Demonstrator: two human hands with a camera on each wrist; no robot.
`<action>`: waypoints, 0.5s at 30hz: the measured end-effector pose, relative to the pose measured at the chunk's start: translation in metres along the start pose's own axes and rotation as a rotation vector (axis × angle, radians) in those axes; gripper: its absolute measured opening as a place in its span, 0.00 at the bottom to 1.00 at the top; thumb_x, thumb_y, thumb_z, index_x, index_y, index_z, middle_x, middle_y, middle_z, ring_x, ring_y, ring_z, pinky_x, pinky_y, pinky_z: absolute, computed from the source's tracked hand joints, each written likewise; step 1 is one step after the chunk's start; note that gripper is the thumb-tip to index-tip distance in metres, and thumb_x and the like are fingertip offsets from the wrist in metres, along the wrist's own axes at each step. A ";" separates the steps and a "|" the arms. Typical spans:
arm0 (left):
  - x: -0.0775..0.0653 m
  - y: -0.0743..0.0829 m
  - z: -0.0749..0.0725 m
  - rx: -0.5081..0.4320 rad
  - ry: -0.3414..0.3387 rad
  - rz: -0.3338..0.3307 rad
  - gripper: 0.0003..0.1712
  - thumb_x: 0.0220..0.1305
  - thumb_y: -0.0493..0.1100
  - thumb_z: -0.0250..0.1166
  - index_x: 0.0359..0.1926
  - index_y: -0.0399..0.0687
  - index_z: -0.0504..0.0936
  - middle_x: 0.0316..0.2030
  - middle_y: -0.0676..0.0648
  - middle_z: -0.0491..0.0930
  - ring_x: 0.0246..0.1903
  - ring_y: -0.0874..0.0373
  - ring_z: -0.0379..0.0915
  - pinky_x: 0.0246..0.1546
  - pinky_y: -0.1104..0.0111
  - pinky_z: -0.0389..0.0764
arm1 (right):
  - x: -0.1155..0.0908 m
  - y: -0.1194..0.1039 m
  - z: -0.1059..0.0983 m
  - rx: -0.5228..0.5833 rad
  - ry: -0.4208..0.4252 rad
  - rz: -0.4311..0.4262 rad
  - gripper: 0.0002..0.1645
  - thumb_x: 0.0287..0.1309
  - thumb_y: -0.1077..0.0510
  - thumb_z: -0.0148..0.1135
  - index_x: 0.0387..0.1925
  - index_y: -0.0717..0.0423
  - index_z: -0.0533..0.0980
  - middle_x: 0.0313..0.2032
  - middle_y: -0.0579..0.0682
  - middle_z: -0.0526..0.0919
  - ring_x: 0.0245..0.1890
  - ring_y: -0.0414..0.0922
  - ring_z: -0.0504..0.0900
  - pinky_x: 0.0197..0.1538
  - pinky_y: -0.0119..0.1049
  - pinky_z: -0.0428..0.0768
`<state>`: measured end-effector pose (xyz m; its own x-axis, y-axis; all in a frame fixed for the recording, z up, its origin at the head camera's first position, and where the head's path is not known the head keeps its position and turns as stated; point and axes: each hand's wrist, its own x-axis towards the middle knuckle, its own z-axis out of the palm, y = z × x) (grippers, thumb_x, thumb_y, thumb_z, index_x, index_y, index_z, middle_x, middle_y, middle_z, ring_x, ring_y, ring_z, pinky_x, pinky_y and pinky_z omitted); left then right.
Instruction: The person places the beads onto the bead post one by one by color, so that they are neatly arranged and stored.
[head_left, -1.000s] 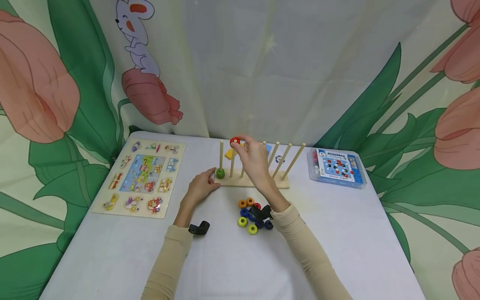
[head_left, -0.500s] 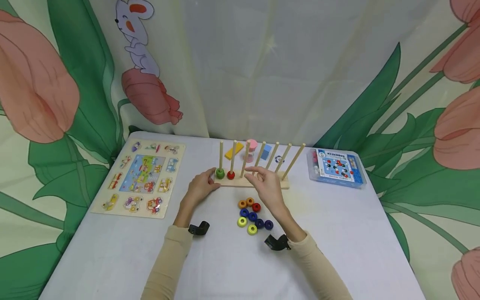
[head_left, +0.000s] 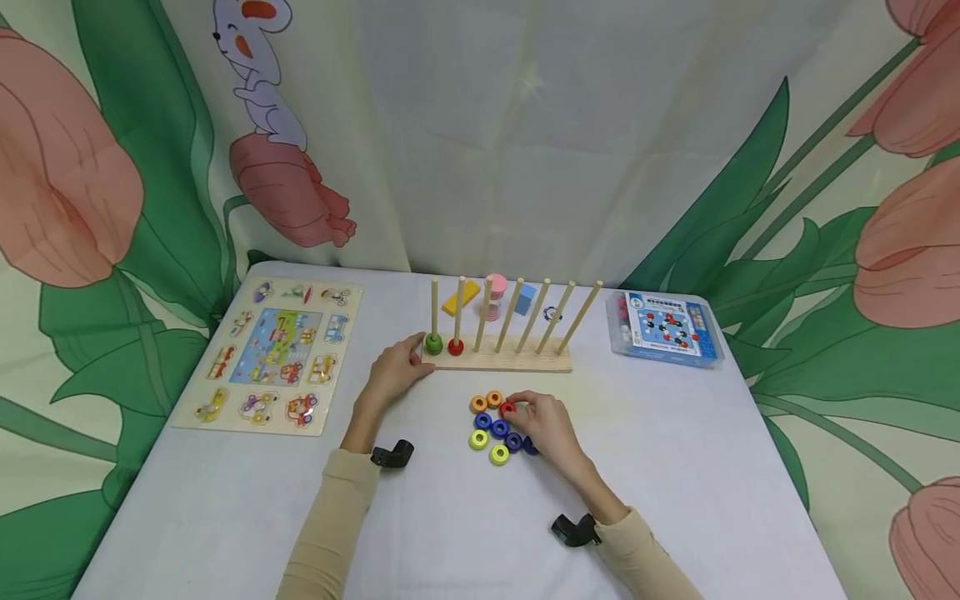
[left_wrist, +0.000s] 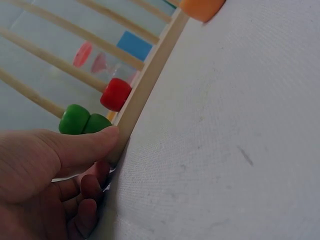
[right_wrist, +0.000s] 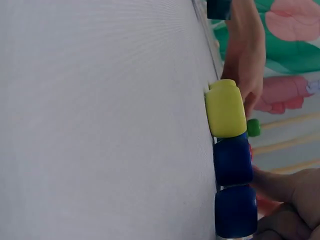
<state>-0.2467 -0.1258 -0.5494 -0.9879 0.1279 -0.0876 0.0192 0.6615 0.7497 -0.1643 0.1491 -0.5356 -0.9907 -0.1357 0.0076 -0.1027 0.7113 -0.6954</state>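
Note:
A wooden peg rack [head_left: 517, 362] with several upright pegs stands toward the back of the table. Two green beads [left_wrist: 75, 119] sit on its leftmost peg and one red bead [left_wrist: 116, 95] on the peg beside it. My left hand [head_left: 393, 372] grips the left end of the base, its thumb along the front face in the left wrist view. In front of the rack, my right hand [head_left: 551, 429] pinches a loose red bead [head_left: 507, 408] between thumb and fingers. Orange beads [head_left: 478, 404], blue beads [head_left: 500, 429] and yellow-green beads [head_left: 478, 439] cluster next to it.
A picture puzzle board [head_left: 270, 354] lies at the left. A plastic box [head_left: 663, 329] with a molecule picture stands at the back right. Behind the rack are a yellow block [head_left: 461, 297], a pink-capped sand timer [head_left: 496, 287] and a blue block [head_left: 525, 298].
The red bead that my right hand held above the second peg now sits at that peg's base. My right hand has come down to the loose beads and taken another red one.

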 end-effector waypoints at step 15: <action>0.001 -0.002 0.003 0.000 0.012 0.010 0.39 0.58 0.49 0.69 0.67 0.42 0.66 0.23 0.50 0.75 0.21 0.58 0.67 0.22 0.66 0.65 | 0.061 -0.132 -0.061 0.130 0.380 -0.423 0.21 0.58 0.48 0.64 0.46 0.58 0.81 0.10 0.44 0.61 0.09 0.39 0.56 0.13 0.32 0.52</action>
<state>-0.2468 -0.1249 -0.5535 -0.9894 0.1259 -0.0726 0.0290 0.6603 0.7504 -0.2168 0.0891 -0.3998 -0.8307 -0.1159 0.5446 -0.5088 0.5554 -0.6578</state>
